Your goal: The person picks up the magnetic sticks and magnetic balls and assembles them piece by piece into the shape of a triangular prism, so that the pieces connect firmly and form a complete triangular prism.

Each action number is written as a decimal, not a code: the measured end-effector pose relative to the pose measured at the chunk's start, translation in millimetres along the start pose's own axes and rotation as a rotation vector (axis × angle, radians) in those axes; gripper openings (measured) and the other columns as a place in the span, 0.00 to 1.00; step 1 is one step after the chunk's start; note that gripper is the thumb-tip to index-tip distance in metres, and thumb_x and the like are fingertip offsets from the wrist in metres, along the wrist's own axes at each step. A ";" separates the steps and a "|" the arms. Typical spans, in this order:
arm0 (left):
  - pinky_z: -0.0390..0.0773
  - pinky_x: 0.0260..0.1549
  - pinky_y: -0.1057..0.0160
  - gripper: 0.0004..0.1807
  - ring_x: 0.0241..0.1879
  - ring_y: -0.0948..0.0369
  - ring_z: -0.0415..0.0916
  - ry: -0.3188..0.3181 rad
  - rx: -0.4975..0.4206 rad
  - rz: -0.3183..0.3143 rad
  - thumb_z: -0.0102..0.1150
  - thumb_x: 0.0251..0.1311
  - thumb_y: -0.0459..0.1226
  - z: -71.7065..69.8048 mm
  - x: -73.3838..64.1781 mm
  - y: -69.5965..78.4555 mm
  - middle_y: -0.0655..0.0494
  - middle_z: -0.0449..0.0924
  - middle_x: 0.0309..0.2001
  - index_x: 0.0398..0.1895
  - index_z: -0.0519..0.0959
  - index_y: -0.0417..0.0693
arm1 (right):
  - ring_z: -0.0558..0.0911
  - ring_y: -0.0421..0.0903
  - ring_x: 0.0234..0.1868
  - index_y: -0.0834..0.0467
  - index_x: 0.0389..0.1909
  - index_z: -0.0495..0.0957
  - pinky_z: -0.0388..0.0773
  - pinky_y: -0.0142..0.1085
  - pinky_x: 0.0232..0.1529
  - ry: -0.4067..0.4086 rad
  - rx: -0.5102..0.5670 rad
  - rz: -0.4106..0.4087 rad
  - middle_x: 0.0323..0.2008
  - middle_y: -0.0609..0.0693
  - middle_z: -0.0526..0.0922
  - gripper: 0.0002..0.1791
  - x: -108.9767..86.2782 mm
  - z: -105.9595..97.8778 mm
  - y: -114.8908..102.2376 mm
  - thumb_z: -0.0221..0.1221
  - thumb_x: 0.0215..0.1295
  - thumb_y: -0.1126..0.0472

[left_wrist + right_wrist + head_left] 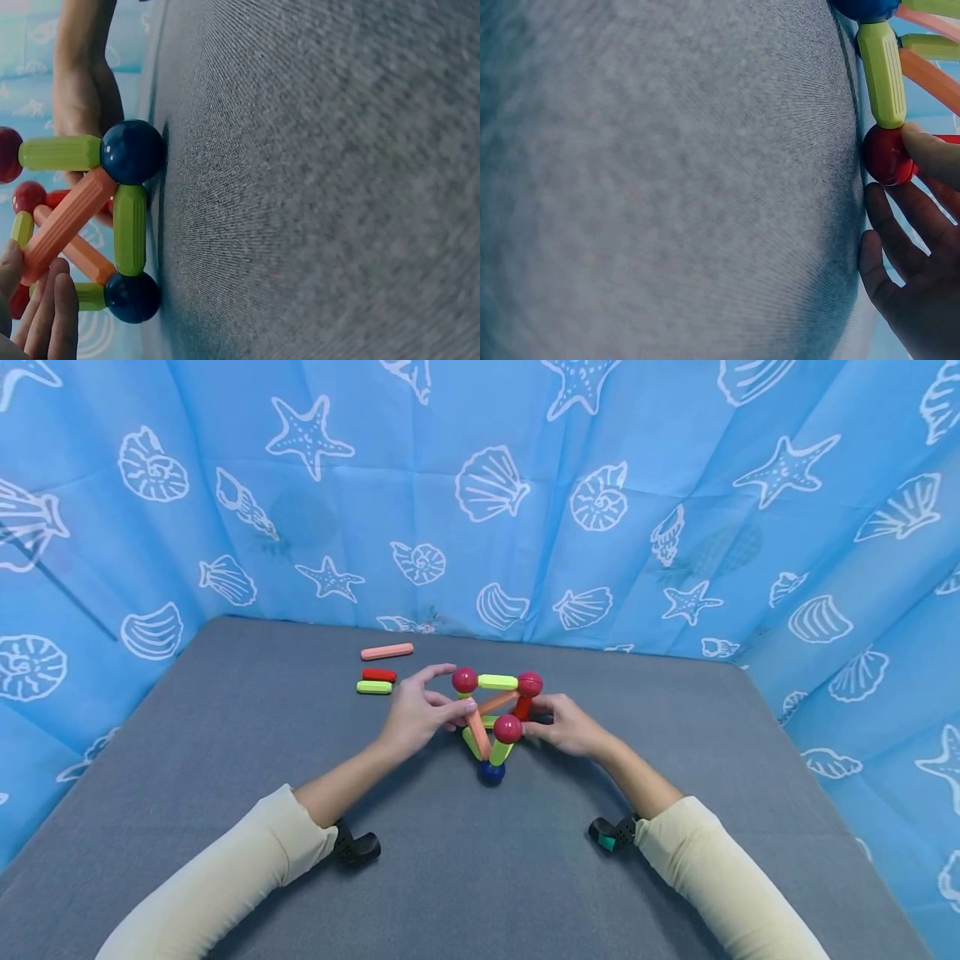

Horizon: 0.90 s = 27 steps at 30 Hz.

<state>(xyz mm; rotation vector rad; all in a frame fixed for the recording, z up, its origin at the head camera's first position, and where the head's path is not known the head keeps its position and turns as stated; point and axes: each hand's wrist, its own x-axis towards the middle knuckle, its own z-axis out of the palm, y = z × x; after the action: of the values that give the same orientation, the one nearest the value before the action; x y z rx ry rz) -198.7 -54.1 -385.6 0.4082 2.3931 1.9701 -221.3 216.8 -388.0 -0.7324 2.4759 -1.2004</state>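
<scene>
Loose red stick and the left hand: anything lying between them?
Nothing. In the head view, only bare grey mat separates the red stick from the left hand.

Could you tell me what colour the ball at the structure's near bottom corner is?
Dark blue ball; clearest in the left wrist view.

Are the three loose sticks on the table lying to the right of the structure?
No, the three loose sticks lie on the table left of the ball-and-stick structure, beyond the left hand.

Your right hand [564,727] hides the frame's [495,718] far lower corner; the right wrist view cuts off its blue ball [866,7].
</scene>
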 end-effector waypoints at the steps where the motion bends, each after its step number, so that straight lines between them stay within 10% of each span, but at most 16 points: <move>1: 0.85 0.33 0.59 0.34 0.31 0.53 0.86 0.003 0.008 0.010 0.72 0.56 0.38 0.3 0.2 -0.3 0.45 0.87 0.33 0.66 0.71 0.44 | 0.75 0.57 0.63 0.64 0.58 0.77 0.66 0.57 0.65 0.001 0.000 -0.001 0.55 0.57 0.82 0.20 -0.1 0.1 -0.1 0.64 0.66 0.64; 16: 0.82 0.26 0.60 0.39 0.24 0.57 0.83 -0.135 0.104 0.142 0.75 0.52 0.35 -10.1 2.5 -1.3 0.52 0.84 0.29 0.68 0.69 0.51 | 0.76 0.57 0.63 0.64 0.58 0.77 0.67 0.57 0.65 -0.002 0.005 -0.014 0.55 0.57 0.82 0.20 -0.4 0.8 0.6 0.63 0.66 0.63; 27: 0.79 0.23 0.61 0.33 0.20 0.56 0.79 -0.114 0.256 0.209 0.76 0.52 0.41 -9.0 2.3 -0.9 0.55 0.79 0.26 0.62 0.72 0.50 | 0.75 0.58 0.63 0.65 0.60 0.76 0.67 0.58 0.64 0.004 0.025 -0.015 0.56 0.58 0.81 0.21 -2.9 1.0 -2.2 0.61 0.66 0.66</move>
<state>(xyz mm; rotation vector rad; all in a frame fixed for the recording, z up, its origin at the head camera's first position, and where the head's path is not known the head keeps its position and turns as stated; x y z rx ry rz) -202.7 -62.4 -384.3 0.7844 2.6285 1.6552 -217.7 216.7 -386.9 -0.7439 2.4580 -1.2371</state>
